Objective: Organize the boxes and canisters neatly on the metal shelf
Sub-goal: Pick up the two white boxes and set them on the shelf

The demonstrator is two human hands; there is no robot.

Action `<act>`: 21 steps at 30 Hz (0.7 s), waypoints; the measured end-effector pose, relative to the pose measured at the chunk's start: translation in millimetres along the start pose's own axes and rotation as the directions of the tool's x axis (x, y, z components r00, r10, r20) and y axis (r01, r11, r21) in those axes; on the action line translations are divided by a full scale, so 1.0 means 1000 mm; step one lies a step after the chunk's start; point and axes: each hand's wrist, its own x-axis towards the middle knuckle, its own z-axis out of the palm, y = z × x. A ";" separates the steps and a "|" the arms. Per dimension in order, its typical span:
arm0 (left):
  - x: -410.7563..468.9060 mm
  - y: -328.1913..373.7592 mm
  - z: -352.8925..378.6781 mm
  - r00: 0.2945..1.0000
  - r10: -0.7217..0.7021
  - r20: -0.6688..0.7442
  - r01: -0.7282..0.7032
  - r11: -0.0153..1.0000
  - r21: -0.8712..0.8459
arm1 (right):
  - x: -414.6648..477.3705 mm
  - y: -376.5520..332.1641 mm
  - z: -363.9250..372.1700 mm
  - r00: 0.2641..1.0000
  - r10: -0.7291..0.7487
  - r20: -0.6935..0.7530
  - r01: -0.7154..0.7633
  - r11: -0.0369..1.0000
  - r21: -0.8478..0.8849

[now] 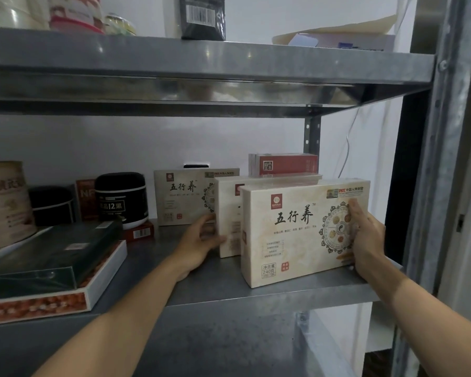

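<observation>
Three cream boxes with black characters stand upright on the metal shelf (201,284). The front box (297,235) is nearest me at the right. My right hand (365,238) grips its right end, thumb on the front face. A second cream box (229,221) stands just behind it, and my left hand (201,240) holds its left edge with curled fingers. The third cream box (185,197) stands further back near the wall. A red box (286,164) sits behind them. A black canister (121,200) and a tan canister (3,202) stand to the left.
A dark green flat box (49,254) lies on a white-edged flat box (65,295) at the left front. A smaller black canister (52,205) and a brown box (85,198) stand at the back. The upper shelf (201,63) carries other items. The shelf's upright post (446,159) stands right.
</observation>
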 end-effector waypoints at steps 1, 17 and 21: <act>-0.002 -0.001 -0.006 1.000 -0.012 -0.016 0.012 1.000 -0.015 | 0.000 0.001 0.000 1.000 0.001 0.000 -0.001 1.000 -0.002; -0.013 -0.013 -0.056 0.934 -0.096 -0.343 0.090 0.995 -0.033 | -0.020 0.007 0.036 0.993 0.069 0.095 -0.068 0.998 -0.014; -0.017 -0.007 -0.057 0.929 -0.092 -0.358 0.061 0.993 -0.097 | -0.027 0.008 0.047 0.990 0.074 0.122 -0.074 0.997 -0.003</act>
